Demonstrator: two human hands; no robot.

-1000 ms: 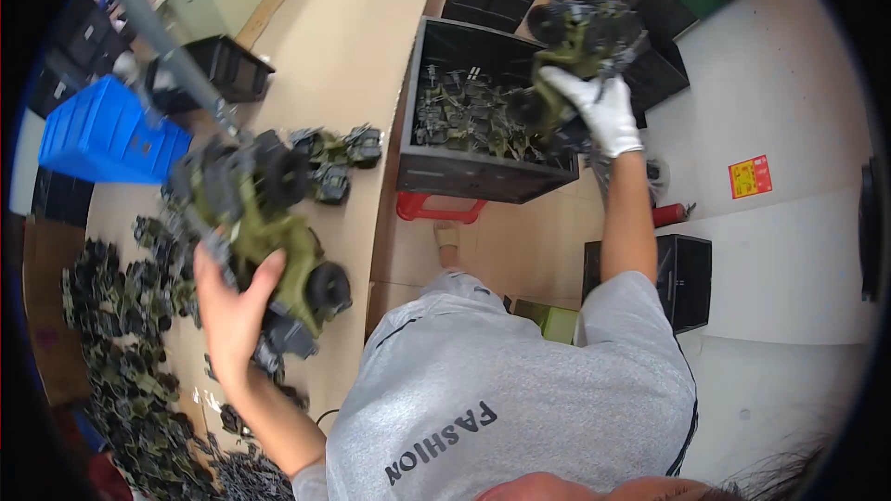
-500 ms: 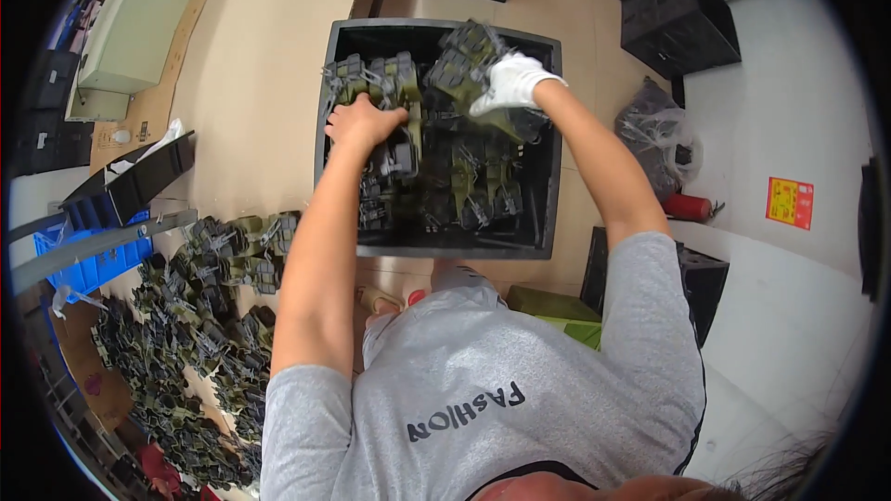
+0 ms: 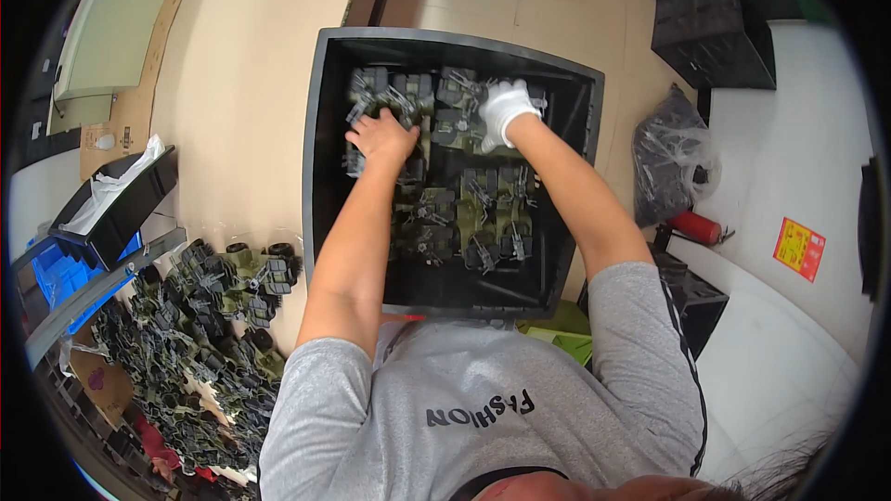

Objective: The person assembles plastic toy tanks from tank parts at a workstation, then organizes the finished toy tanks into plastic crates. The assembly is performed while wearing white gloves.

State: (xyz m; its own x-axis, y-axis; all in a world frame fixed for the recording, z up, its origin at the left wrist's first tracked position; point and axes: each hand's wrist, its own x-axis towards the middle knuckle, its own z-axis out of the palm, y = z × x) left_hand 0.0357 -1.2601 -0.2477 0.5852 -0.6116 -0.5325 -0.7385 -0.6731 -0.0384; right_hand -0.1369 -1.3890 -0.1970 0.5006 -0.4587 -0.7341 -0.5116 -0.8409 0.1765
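A large black crate (image 3: 314,176) stands before me, holding several green-and-black toy quad bikes (image 3: 497,213) in clusters. My left hand (image 3: 382,137), bare, rests with fingers spread on the cluster at the far left of the crate. Over the far right cluster (image 3: 455,111), my right hand (image 3: 509,113) in a white glove has its fingers curled round the outer edge. The glove hides part of that cluster. What lies under my left palm is hidden too.
More toy quad bikes (image 3: 200,343) lie heaped at the lower left, beside a blue bin (image 3: 60,274) and a black tray (image 3: 139,204). On the right are a dark plastic bag (image 3: 664,158), a red extinguisher (image 3: 694,226) and stacked black crates (image 3: 710,46). A green bin (image 3: 566,343) sits near me.
My right hand has lowered its tilted cluster of toy quad bikes flat into the far right of the crate. My left hand stays on the left cluster. The view has shifted, so the crate looks larger.
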